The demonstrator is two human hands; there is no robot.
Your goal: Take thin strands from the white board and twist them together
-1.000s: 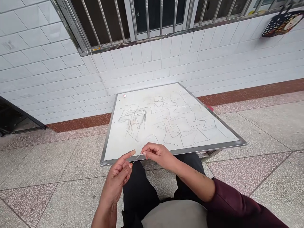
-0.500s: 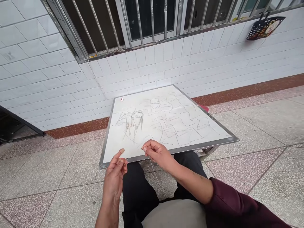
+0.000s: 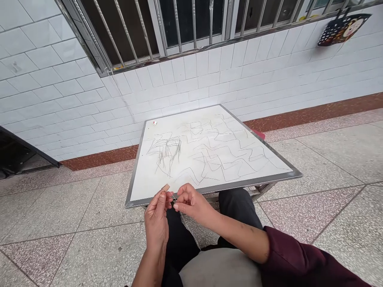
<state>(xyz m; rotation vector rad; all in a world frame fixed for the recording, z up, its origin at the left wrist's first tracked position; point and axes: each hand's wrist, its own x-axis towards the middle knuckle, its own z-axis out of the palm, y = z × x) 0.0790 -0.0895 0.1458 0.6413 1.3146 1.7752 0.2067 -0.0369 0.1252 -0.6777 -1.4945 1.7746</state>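
Observation:
Near the front edge of a white board [image 3: 206, 159] with a grey metal rim, my left hand [image 3: 158, 211] pinches a thin pale thread, its thumb pressed to the fingers. A tan wrap sits on its index fingertip. My right hand [image 3: 193, 203] is just to the right, curled, with thumb and index finger near the thread. The thread [image 3: 191, 233] hangs from between the hands toward my lap. Whether the right fingertips grip it is too small to tell. Dark, bent strands [image 3: 170, 149] lie bunched at the board's left, and wavy ones [image 3: 224, 147] spread over its right.
A small white and red item [image 3: 154, 123] lies at the board's back left corner. Behind stands a white tiled wall [image 3: 179, 87] with a barred window; a patterned bag [image 3: 342, 30] hangs at the upper right. My knees are under the board's front edge.
My left hand has moved right and its fingers have drawn together. My right hand has come slightly left and lower, so the hands are closer. The view has shifted slightly.

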